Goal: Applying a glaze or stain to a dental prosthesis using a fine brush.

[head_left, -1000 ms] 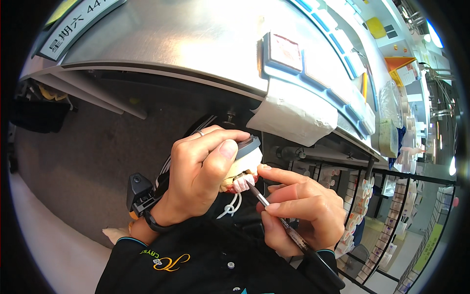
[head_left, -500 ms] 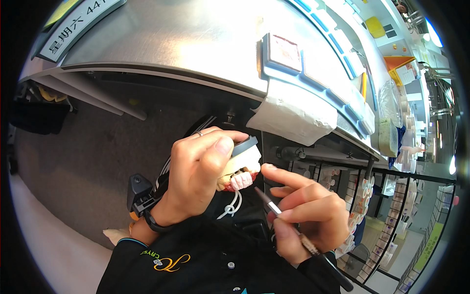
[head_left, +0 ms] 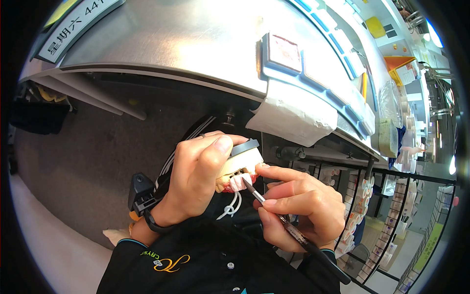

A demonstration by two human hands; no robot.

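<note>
The metal bench (head_left: pixel 171 44) stretches out beyond my hands. My left hand (head_left: pixel 196 169) curls closed and my right hand (head_left: pixel 306 208) pinches, half folded. The right grips a slim brush (head_left: pixel 294 231); the left clasps a cream dental model (head_left: pixel 246 160), below the bench's edge. The brush's tip meets the model's whitish teeth (head_left: pixel 237 184).

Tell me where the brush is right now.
In the head view, the brush is below right of centre in the right hand, its tip at the pale teeth of the dental model in the left hand.
</note>
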